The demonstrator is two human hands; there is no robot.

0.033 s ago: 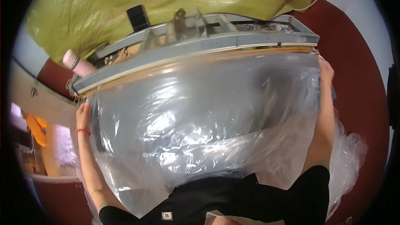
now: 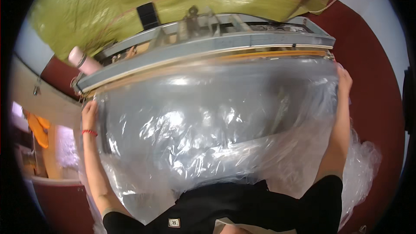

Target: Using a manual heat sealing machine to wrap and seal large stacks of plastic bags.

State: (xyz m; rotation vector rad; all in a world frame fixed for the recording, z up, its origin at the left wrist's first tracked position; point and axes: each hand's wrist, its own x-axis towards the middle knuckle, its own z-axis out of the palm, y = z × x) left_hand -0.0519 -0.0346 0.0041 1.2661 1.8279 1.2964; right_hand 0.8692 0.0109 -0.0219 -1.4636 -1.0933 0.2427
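A wide sheet of clear plastic film is stretched between my two hands, creased and shiny. My left hand, with a red bead bracelet at the wrist, is closed on its far left corner. At the far right corner my right hand grips the film too, its fingers partly hidden. The film's far edge runs along a long grey metal frame with a pale strip and an orange-brown band on its near side. Loose film hangs down in front of my body and bunches up beyond my right arm.
A pink bottle leans at the frame's left end. Behind the frame lie a dark phone-like slab and a yellow-green woven sheet. At left stands a pale panel with a lock, near an orange item. The floor is dark red.
My left hand has moved slightly up toward the frame, and the film's creases and reflections have shifted. Both hands keep their hold on the film. The whole view has moved a little.
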